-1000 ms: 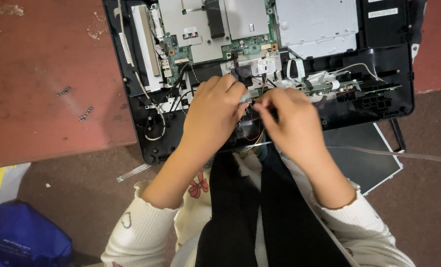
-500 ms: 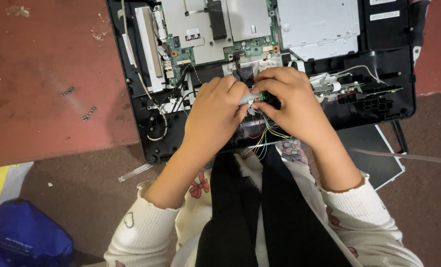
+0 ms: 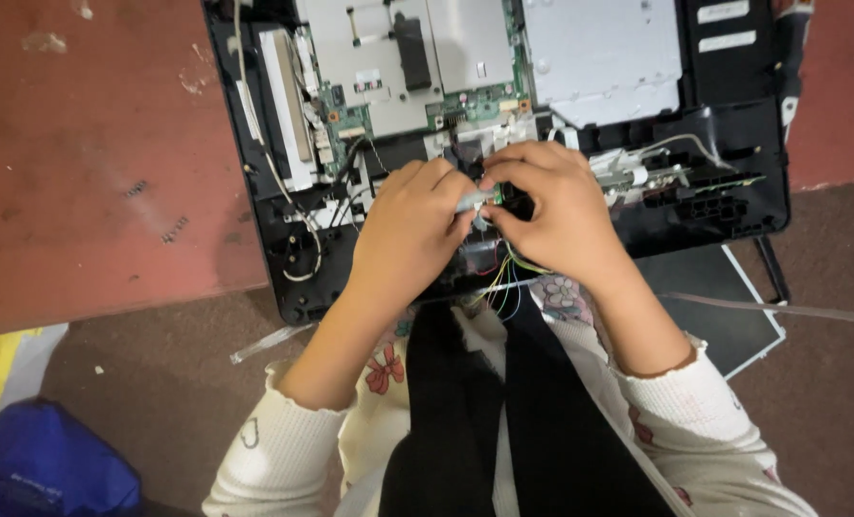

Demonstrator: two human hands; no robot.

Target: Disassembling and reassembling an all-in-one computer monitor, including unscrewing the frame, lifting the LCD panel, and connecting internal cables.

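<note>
Bottom of frame: cream floral sleeves and a black garment strip running up the centre. Blue bag [image 3: 48, 464] in the lower left corner, yellow item just above it at the left edge. Flat dark panel [image 3: 724, 306] lies on the brown floor at lower right, partly under the opened device.

Centre: left hand [image 3: 409, 235] and right hand [image 3: 553, 215] meet over the near edge of the black chassis [image 3: 733, 206]. Both curled, fingertips pinching a small pale connector part [image 3: 473, 201] between them; coloured wires [image 3: 503, 282] trail down from under the hands. Hands hide most of the part, so the exact grip is unclear.

Further up: green circuit board [image 3: 470, 105], metal shield plates [image 3: 604, 62] at top. Red tabletop [image 3: 91, 163] at upper left, with small screws [image 3: 173, 230].
</note>
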